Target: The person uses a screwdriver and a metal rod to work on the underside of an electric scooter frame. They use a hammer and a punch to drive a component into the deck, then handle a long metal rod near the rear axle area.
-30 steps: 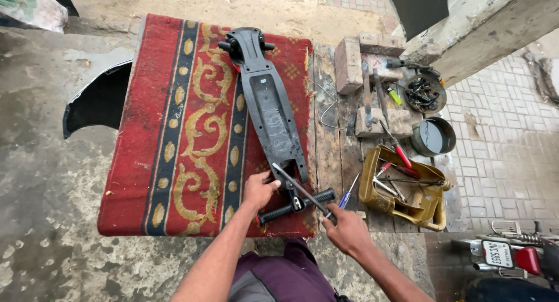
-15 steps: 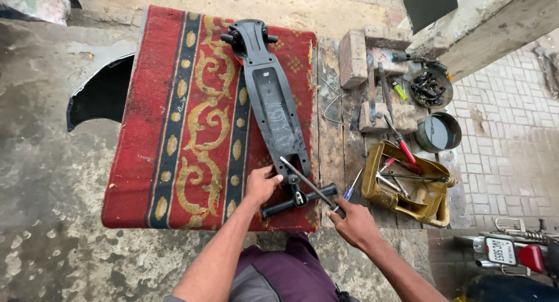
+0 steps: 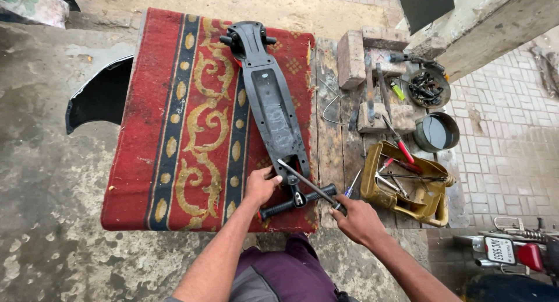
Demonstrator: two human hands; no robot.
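Lying lengthwise near-to-far on red patterned rug [image 3: 174, 133]: black scooter deck [image 3: 271, 107]. Left hand [image 3: 260, 187], fingers pressed on deck's near end. Metal rod [image 3: 308, 184], slanting far-left to near-right, gripped by right hand [image 3: 356, 219]. Right: yellow tool tray [image 3: 434, 206].

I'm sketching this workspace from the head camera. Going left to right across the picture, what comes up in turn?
Black curved panel → red patterned rug → long black plastic part → brick → yellow tray of tools → brick paving.
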